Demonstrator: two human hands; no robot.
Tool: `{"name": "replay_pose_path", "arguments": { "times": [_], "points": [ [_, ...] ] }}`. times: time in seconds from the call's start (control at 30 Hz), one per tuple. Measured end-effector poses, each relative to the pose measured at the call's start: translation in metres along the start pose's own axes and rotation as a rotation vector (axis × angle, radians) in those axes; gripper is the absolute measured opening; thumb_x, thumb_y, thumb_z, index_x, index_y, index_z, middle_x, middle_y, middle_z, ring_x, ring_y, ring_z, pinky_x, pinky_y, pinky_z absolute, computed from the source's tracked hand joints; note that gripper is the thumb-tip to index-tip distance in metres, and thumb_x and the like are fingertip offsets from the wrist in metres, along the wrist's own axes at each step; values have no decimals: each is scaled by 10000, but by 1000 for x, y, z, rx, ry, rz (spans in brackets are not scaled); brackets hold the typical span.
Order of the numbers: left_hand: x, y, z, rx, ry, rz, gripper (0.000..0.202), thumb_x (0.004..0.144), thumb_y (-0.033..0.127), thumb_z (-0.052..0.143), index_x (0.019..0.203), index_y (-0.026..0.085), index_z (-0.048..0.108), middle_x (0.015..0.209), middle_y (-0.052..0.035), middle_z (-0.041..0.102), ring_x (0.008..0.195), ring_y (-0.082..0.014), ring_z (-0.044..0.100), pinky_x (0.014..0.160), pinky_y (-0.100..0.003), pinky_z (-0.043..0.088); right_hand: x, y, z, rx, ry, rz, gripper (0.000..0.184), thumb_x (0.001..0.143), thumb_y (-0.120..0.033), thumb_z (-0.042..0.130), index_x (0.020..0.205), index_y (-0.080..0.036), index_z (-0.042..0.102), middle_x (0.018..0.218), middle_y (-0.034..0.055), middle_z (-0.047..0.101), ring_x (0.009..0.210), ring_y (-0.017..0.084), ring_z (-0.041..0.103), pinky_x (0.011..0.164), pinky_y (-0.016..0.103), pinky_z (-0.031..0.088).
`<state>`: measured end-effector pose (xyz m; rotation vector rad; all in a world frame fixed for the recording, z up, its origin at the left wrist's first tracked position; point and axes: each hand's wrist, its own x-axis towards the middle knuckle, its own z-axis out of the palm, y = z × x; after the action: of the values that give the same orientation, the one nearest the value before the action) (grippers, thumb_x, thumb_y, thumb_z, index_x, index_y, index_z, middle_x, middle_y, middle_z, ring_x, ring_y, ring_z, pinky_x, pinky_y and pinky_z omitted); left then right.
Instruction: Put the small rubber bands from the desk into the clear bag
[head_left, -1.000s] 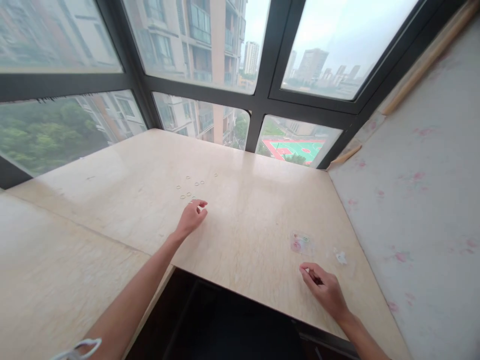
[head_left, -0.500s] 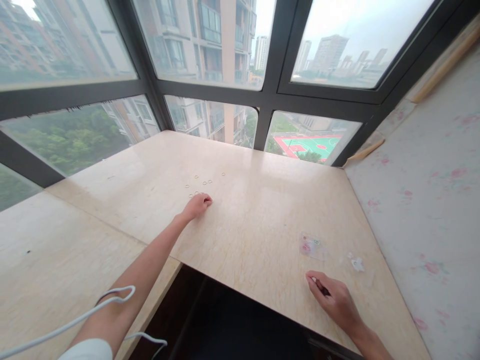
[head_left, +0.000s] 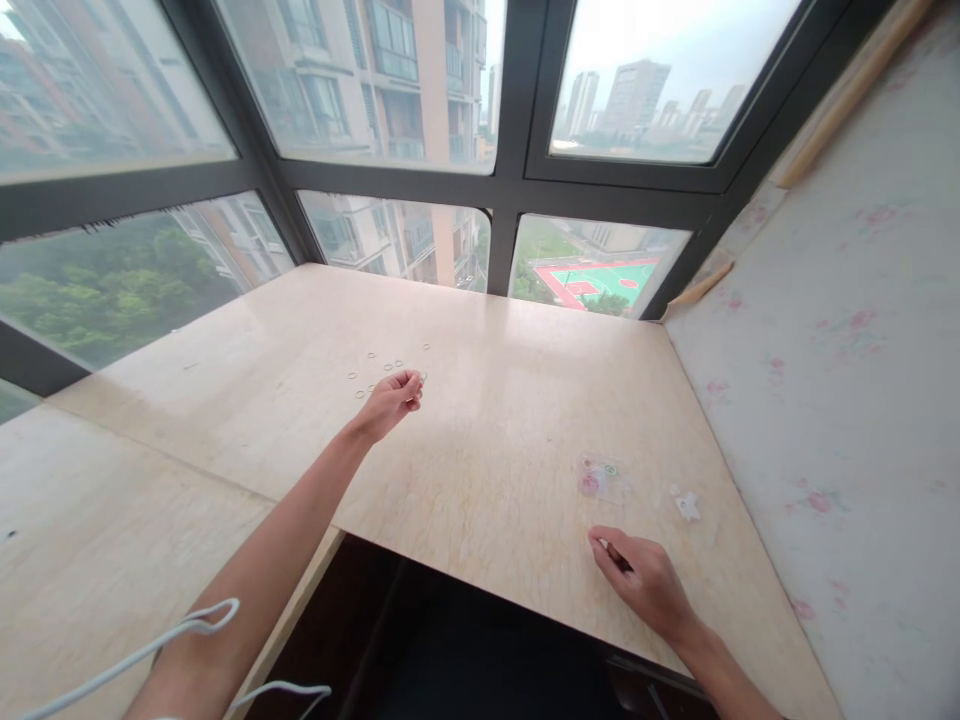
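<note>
Several small pale rings (head_left: 373, 367) lie scattered on the beige marble table (head_left: 495, 440) near its far middle. My left hand (head_left: 391, 400) is raised just in front of them, fingers pinched together on something too small to make out. My right hand (head_left: 643, 580) rests near the table's front edge, fingers curled around a thin dark item I cannot name. A small clear packet with pink and green contents (head_left: 598, 477) lies just beyond my right hand, and a small white scrap (head_left: 685, 506) sits to its right.
Dark-framed windows (head_left: 517, 180) wrap the far side of the table. A pale floral-patterned wall (head_left: 840, 380) rises at the right. A white cable (head_left: 150, 650) loops over my left forearm. A dark gap (head_left: 450, 650) opens under the table's front edge.
My left hand has lifted off the table by the rings, its fingers pinched. My right hand has stayed by the front edge. The camera view has shifted slightly.
</note>
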<state>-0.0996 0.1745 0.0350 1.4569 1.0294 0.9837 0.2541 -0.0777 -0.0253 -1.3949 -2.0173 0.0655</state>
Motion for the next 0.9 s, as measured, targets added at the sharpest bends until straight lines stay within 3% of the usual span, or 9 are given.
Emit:
{"name": "replay_pose_path", "arguments": {
  "times": [0.1,0.27,0.5,0.67,0.77,0.9],
  "points": [
    [-3,19,25,-404,-124,-46,296,740,360,747,756,148,541,806,-5,502,606,-59,422,541,-195,354,0,-1,0,-9,6,13,198,943,-227,483,875,-147,651,517,-29,542,436,98,515,493,209,386],
    [-5,33,73,-464,-280,-99,257,758,320,740,755,138,558,818,-3,522,597,-48,423,550,-200,342,1,-1,1,-5,-14,53,216,942,-227,473,868,-153,661,528,-19,567,445,101,522,506,213,381],
    [-7,29,156,-210,-427,-54,275,804,397,648,764,151,531,741,2,548,522,-50,395,519,-214,300,3,-2,1,16,-40,147,236,936,-236,456,846,-167,663,539,-14,578,460,102,519,516,212,364],
    [-5,17,214,143,-409,82,121,841,227,523,737,166,514,676,13,543,576,-97,454,558,-233,345,3,-1,2,26,-31,200,215,922,-230,468,856,-176,665,527,-23,575,444,97,504,511,208,350],
    [-5,13,239,379,-370,230,117,841,144,481,739,170,534,697,-1,565,656,-131,498,617,-258,380,4,1,2,58,-26,234,204,919,-225,472,857,-178,661,529,-27,571,442,93,497,512,203,349],
    [-6,10,261,547,-402,371,174,810,43,456,750,166,563,809,-39,602,764,-158,535,688,-281,410,5,1,2,62,-25,247,203,916,-221,471,855,-176,659,536,-25,572,447,92,492,509,200,338]
  ]
}}
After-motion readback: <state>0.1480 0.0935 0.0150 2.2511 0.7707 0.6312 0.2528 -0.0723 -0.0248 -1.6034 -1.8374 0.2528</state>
